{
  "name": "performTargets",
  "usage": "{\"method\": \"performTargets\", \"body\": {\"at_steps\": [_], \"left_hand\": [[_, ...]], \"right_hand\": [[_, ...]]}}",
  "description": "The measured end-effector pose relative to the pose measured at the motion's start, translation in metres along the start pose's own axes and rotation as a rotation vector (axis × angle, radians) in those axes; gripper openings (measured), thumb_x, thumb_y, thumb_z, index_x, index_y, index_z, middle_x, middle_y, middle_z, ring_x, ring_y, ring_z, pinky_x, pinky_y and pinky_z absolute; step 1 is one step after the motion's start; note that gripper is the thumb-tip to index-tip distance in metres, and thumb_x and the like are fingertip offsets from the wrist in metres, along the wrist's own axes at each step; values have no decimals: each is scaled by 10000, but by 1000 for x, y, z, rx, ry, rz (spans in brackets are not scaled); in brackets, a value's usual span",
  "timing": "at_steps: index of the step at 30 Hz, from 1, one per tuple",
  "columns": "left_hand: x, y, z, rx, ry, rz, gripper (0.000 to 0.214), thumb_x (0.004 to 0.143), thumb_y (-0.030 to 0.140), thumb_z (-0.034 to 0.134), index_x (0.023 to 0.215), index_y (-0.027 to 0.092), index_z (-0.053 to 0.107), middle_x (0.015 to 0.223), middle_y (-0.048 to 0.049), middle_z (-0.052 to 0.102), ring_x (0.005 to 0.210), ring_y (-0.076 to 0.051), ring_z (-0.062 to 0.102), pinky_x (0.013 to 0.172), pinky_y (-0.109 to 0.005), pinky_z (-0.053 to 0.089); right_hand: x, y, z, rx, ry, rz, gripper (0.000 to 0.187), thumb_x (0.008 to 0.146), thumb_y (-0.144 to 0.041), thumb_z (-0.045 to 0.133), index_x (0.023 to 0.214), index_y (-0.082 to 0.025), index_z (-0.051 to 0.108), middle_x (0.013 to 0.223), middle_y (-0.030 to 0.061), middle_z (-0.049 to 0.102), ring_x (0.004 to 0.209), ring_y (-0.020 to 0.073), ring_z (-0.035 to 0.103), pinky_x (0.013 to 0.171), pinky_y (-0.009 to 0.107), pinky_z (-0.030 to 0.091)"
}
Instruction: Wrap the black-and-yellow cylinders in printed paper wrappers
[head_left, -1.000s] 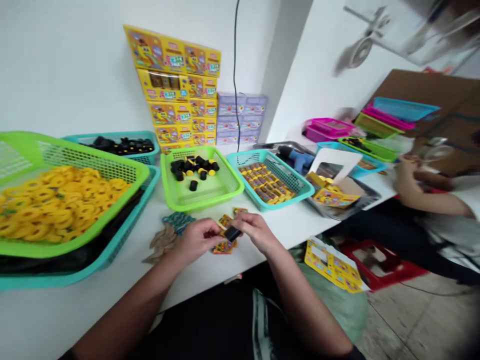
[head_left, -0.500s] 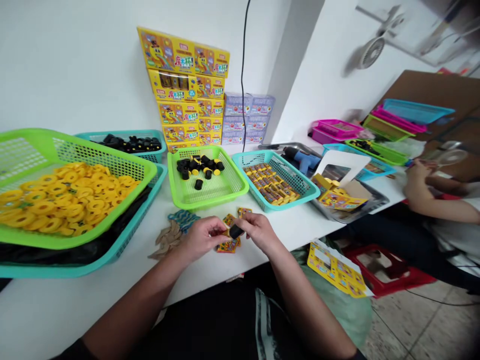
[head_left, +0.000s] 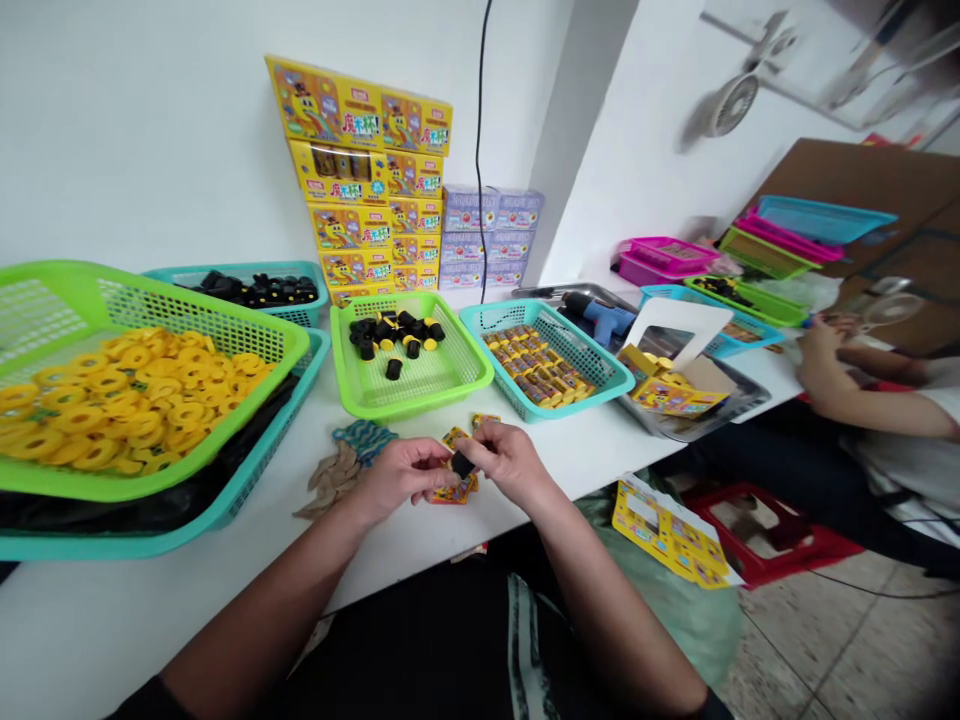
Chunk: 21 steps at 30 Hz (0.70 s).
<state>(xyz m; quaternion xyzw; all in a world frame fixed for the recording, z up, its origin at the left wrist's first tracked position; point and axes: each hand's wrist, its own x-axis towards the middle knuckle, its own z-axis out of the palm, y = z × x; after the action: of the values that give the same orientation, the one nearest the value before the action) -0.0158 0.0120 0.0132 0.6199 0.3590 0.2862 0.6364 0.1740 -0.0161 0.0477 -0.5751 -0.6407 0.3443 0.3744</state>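
Note:
My left hand (head_left: 401, 480) and my right hand (head_left: 510, 463) meet over the white table's front part, their fingertips pinching a small black cylinder (head_left: 463, 465) between them. Small yellow printed cards (head_left: 453, 490) lie under and just beyond my fingers, partly hidden by them. To the left of my left hand sit a blue-green woven scrap (head_left: 365, 441) and some crumpled brown pieces (head_left: 328, 480), apart from it.
A large green basket (head_left: 97, 268) of yellow rings sits on a teal one at left. Behind my hands are a green basket (head_left: 409, 402) of black-and-yellow pieces, a teal basket (head_left: 577, 392) of packets, and stacked yellow boxes (head_left: 349, 190). A co-worker's hands (head_left: 821, 360) work at right.
My hands have drawn slightly closer together around the black cylinder, covering more of it. The whole view has shifted a little as my head moved.

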Motion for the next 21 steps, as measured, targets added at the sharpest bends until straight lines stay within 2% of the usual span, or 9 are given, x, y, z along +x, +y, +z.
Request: {"method": "performTargets", "body": {"at_steps": [5,8,12,16,18,21], "left_hand": [[-2,2,4,-85,36,-5,314,681,405,758,798,120,702,658,-15,615,512,-101,488,436,-215,346],[-1,1,6,-158,62,14,260,687,374,765,751,128,709,695,-27,643,624,-131,541,565,-243,414],[0,-3,9,-268,54,28,241,673,329,793,799,131,735,750,-39,678,742,-170,589,755,-301,443],[0,-4,14,-463,36,-49,287,693,390,788,778,126,712,736,-51,665,715,-178,600,753,-330,450],[0,-4,17,-536,15,-79,303,693,401,790,786,128,699,744,-50,657,713,-179,604,756,-342,453],[-1,-2,20,-482,38,-54,268,649,303,827,804,131,693,772,-37,651,761,-179,607,774,-330,443]], "right_hand": [[1,-2,4,-29,8,-8,371,772,-498,609,590,-182,541,544,-37,465,529,104,412,499,232,306],[2,-1,7,-60,38,-35,349,776,-468,606,588,-182,536,548,-36,459,539,107,412,507,233,304],[2,0,9,-104,48,-77,334,780,-446,616,591,-180,546,557,-31,471,561,111,431,528,235,309],[2,4,11,-13,-15,-56,396,824,-511,588,608,-179,578,575,-25,507,566,114,465,548,236,346],[2,8,12,11,24,-56,419,831,-530,581,597,-183,568,580,-23,510,576,117,478,567,240,362],[2,11,12,-11,71,-68,397,818,-526,605,617,-185,586,607,-15,529,616,129,497,605,252,377]]}}
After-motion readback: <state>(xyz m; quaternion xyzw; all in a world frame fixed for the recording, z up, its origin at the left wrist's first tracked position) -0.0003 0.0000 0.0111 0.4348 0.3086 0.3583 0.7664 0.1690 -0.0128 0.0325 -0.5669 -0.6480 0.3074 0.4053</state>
